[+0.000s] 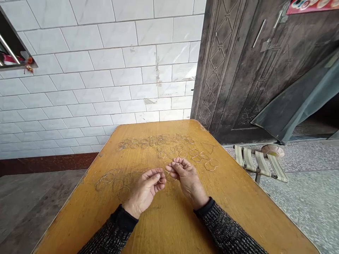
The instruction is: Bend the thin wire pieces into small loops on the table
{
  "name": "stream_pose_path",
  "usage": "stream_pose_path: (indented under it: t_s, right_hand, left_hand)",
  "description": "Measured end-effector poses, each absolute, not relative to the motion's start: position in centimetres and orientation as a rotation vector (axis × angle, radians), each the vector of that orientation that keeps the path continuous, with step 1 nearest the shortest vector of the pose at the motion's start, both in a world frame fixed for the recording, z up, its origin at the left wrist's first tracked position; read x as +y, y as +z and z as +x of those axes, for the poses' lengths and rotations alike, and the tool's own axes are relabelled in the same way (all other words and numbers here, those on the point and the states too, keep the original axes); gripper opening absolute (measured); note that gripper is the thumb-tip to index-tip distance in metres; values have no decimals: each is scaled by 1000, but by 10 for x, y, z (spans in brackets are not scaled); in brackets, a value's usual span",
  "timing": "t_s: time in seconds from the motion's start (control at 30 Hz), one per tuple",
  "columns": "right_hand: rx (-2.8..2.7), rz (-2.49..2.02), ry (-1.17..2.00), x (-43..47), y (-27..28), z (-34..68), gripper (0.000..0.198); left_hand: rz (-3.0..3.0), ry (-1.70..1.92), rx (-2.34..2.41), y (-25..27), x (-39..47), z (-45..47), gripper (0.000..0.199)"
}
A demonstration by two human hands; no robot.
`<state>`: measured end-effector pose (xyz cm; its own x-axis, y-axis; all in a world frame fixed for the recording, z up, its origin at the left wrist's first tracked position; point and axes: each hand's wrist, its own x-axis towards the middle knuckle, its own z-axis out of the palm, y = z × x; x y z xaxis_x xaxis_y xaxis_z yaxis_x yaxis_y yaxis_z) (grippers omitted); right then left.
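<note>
Both hands are close together above the middle of the wooden table point(169, 225). My left hand point(147, 188) pinches a thin wire between thumb and fingers, with a bit of it curving below the fingertips. My right hand point(187, 179) is also closed in a pinch on thin wire point(169, 173), part of which loops out beside its fingers. I cannot tell whether both hold one and the same piece. Bent wire rings point(108, 178) lie tangled left of my left hand. Beyond my right hand, several figure-eight wire shapes point(182, 152) are spread out.
A further row of wire loops point(150, 141) runs across the far part of the table. White wall tiles point(119, 70) stand behind it. A dark carved door point(230, 70) and a strapped folding stool point(259, 162) are at the right, with a grey curtain point(299, 102).
</note>
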<state>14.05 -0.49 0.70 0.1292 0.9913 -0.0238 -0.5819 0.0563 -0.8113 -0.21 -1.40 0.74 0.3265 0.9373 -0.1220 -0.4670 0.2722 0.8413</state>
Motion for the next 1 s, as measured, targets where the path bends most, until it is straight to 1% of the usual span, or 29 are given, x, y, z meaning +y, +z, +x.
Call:
stream_pose_path:
  t_s: [0.07,0.23,0.4,0.5,0.57,0.73,0.83,1.0]
  right_hand:
    - [-636,-782,1298,-4,4,137,36]
    - [-628,-744,1279,-8,4,128,36]
    - [-560,-709,1300,-10,5,125,34]
    - [-571,-711,1326,-11,4,125,34]
    - [-599,-721,1343,-12,5,125,33]
    - [-639,-736,1320,-15,10,126,33]
    - [-649,-742,1276,-16,12,130,31]
    - [-733,-736,1285,-18,16,134,28]
  left_hand:
    - [825,1096,728,5,-17,6,20]
    - [973,1227,812,3,-20,18,15]
    - [1544,1275,912,9,-22,16,6]
    - [1756,1366,917,11,-22,13,6]
    - [1647,1411,943,11,-22,12,9]
    - [1028,1433,830,10,-16,10,16]
    - [788,1361,751,9,-13,9,18]
    - [589,1226,697,4,-7,3,19]
